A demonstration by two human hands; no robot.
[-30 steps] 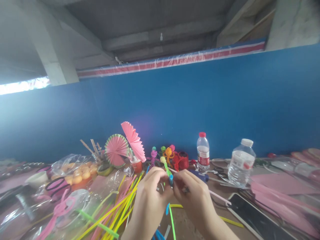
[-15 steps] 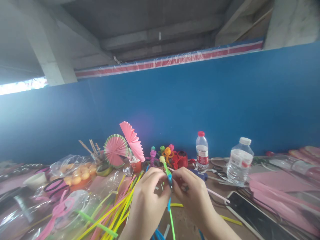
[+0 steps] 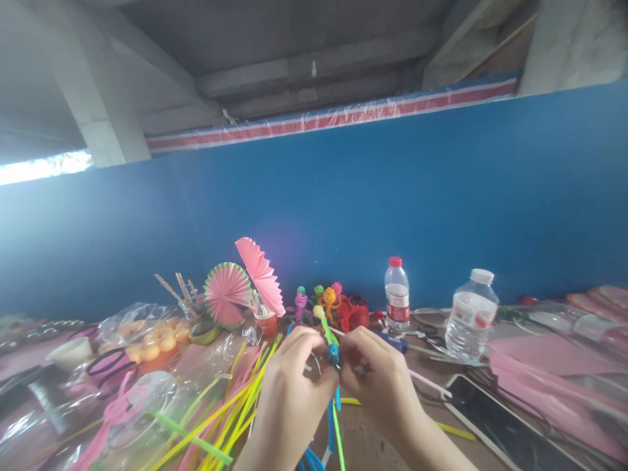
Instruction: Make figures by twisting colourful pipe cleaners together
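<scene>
Both of my hands meet over the middle of the table, pinching a small pipe-cleaner figure (image 3: 333,355) between them. Blue pipe cleaner is wound about its middle; green strands and a pale yellow ball (image 3: 318,312) stick up above. A green stem and blue ends hang down below the fingers. My left hand (image 3: 297,386) is closed on the figure from the left, thumb and forefinger at the blue part. From the right, my right hand (image 3: 380,379) pinches the same blue part; its fingertips are partly hidden.
Loose yellow pipe cleaners (image 3: 235,412) lie left of my hands. Behind stand small coloured figures (image 3: 329,299), pink paper fans (image 3: 228,294), a red-capped bottle (image 3: 397,297) and a white-capped bottle (image 3: 471,320). A phone (image 3: 510,418) lies at right, scissors (image 3: 429,335) farther back.
The blue pipe cleaner at the fingertips now looks bunched into a rounder knot, and its hanging ends have shifted. Both hands stay nearly in the same place.
</scene>
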